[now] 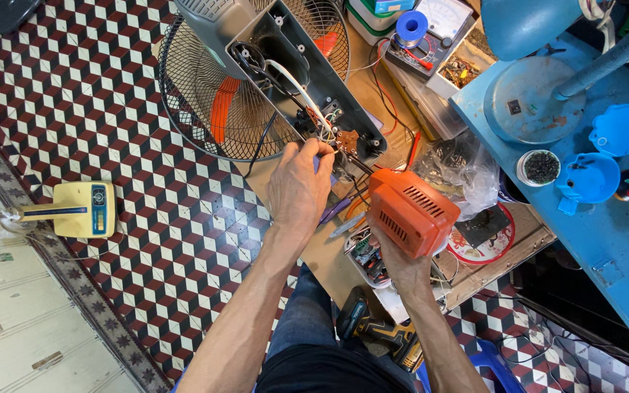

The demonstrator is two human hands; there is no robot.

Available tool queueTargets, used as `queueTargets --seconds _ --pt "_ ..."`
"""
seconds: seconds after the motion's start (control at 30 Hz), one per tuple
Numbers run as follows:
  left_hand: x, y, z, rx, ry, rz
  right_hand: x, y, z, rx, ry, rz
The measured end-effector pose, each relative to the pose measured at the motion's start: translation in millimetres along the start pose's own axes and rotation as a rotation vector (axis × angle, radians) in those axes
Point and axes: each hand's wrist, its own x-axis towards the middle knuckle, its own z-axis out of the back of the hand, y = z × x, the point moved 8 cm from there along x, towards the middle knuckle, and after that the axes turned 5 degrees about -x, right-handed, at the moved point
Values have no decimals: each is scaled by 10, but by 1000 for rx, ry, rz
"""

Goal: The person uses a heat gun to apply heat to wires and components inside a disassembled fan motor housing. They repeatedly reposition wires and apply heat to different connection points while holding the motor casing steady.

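An orange plastic soldering gun with vent slots (409, 211) is gripped in the right hand (402, 266), its tip brought to the small brown circuit board (346, 140) inside the opened grey fan base (307, 80). Thin wires (323, 131) there are pinched by the left hand (298, 188).

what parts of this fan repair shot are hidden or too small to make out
- Head view: the orange soldering gun covers most of the right hand; its fingers are hidden.
- Gun's tip and the joint it touches: too small, lost among the wires in the open fan base.
- What the left hand pinches: hidden by its own fingers.
- Fan guard: cut off by the top edge.
- Cordless drill: partly behind the right forearm.
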Motion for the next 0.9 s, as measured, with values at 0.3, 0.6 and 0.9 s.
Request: queueTargets --seconds 0.3,0.6,0.9 --pt "2 28 -4 -24 4 -12 2 53 -5 15 17 39" --pt "9 27 -8 -12 22 20 -2 20 -6 79 4 55" --pt "15 17 -12 1 22 7 45 -47 -15 52 -3 11"
